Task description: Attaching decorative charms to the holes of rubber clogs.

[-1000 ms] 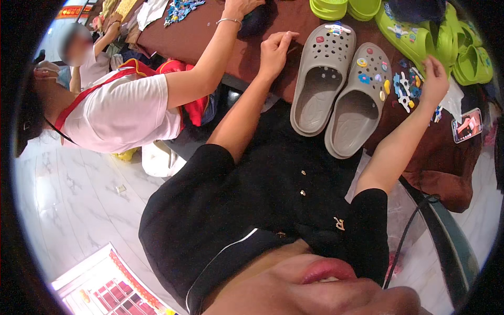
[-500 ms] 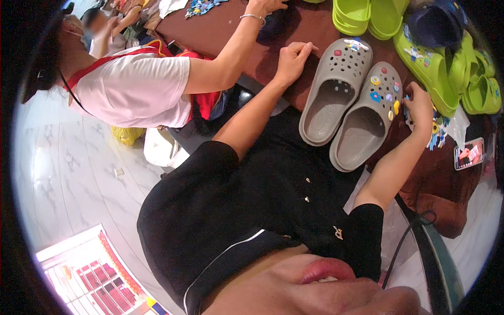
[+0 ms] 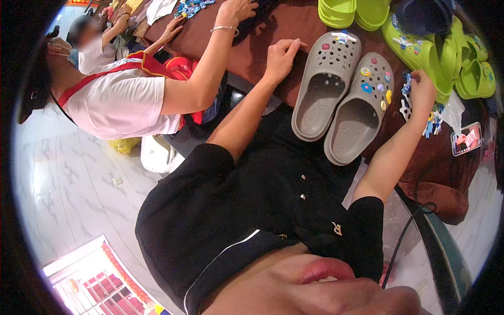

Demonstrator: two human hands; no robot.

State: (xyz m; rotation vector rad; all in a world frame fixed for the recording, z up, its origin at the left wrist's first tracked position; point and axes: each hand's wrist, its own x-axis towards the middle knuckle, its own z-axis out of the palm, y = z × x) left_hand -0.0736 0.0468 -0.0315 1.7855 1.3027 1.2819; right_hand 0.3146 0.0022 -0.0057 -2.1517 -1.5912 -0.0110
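Two grey clogs (image 3: 329,60) lie side by side at the near table edge, toes pointing away from me. The left one has a white figure charm (image 3: 344,37) and a red charm; the right one carries several charms, among them a blue flower (image 3: 366,88). My left hand (image 3: 281,59) rests loosely curled beside the left clog, with nothing seen in it. Right of the clogs, my right hand (image 3: 423,94) reaches over a spread of blue, white and yellow shoe charms (image 3: 433,122). Its fingers are bent together at the charms; what they hold is hidden.
Several lime green clogs (image 3: 428,58) crowd the far right of the brown-covered table (image 3: 294,26), with a dark blue clog (image 3: 425,16) on them. A phone (image 3: 466,139) and clear plastic (image 3: 452,116) lie at the right. A co-worker (image 3: 118,97) sits close at left.
My right hand has moved away from the right clog, outward over the charms. The whole view has shifted slightly. My left hand keeps its place by the left clog.
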